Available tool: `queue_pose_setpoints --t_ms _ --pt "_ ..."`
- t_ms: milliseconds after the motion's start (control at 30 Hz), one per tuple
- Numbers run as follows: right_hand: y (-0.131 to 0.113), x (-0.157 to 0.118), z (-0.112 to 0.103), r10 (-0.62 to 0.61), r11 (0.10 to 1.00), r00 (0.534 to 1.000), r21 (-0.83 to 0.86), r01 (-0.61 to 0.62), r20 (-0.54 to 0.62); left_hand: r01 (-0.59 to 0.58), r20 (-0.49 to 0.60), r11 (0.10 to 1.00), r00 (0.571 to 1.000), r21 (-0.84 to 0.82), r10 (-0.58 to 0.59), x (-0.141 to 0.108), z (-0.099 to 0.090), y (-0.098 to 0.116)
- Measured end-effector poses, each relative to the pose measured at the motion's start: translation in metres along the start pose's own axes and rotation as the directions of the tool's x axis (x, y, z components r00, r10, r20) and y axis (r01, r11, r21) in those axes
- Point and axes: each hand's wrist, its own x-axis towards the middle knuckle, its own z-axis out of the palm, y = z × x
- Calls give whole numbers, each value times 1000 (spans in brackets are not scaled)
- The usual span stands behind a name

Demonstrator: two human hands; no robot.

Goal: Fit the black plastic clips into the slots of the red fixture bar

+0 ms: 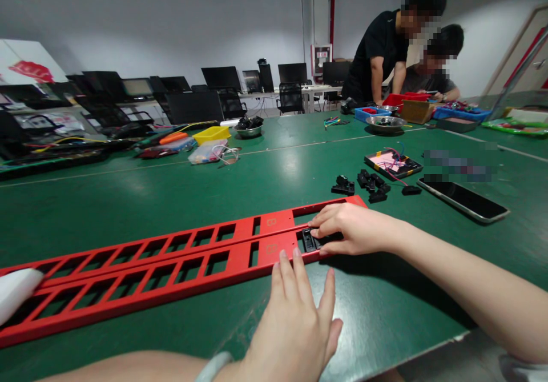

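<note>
Two long red slotted panels lie side by side on the green table, running from the left edge to the middle. My right hand bends over their right end. Its fingers grip a black plastic part seated in the near panel's end opening; a small black slotted block shows just left of the fingertips. The hand hides much of that opening. My left hand is open, fingers stretched, fingertips resting at the near panel's front edge. It holds nothing. A white object covers the panels' far left.
Several loose black parts lie beyond the panels, near a black tray with wires. A phone sits at the right. Farther back are a metal bowl, a yellow bin and two people across the table.
</note>
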Motion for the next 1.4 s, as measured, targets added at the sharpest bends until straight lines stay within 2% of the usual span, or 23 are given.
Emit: queue_pose_setpoints --t_ms 167,300,433,533,600,633,700,733,767,833,900,1000,1167,1400 --pt "0 -1 0 0 999 1000 -43 0 8 3 -7 1000 1000 -1 -3 0 1 0" --pt "0 -2 -1 25 1000 1000 -8 -25 14 4 -6 1000 1000 2 -4 0 1 1" --pt "10 -2 4 81 977 997 198 -77 -11 4 -21 1000 1000 7 -4 0 0 1" --pt "25 -1 7 168 904 982 411 -117 -88 2 -28 1000 1000 17 -2 0 -1 1" --pt "38 -3 4 316 857 921 485 -174 -228 -5 -31 1000 1000 18 5 0 -1 1" --pt "45 -5 1 399 848 860 484 -214 -319 -9 -32 1000 999 16 10 0 -1 1" --pt "61 -13 -7 479 870 728 373 -321 -491 -14 -39 1000 999 13 14 0 0 0" --pt "70 -18 -11 461 886 690 254 -387 -557 -14 -40 1000 999 12 15 0 0 0" --pt "79 -24 -15 421 889 698 110 -445 -580 -16 -40 1000 999 11 17 0 0 0" --pt "96 -34 -20 358 863 762 -119 -490 -539 -15 -41 1000 999 11 15 -1 1 0" --pt "109 -42 -21 363 845 811 -204 -494 -459 -12 -36 1000 999 10 13 -2 1 0" --pt "117 -46 -18 388 849 830 -196 -491 -400 -10 -32 1000 999 11 10 -2 2 -1" --pt "114 -43 -15 383 874 878 -197 -445 -287 -7 -40 1000 999 11 8 -2 3 0" --pt "119 -43 -15 407 880 887 -165 -445 -219 -5 -2 1000 1000 11 5 -2 1 1"
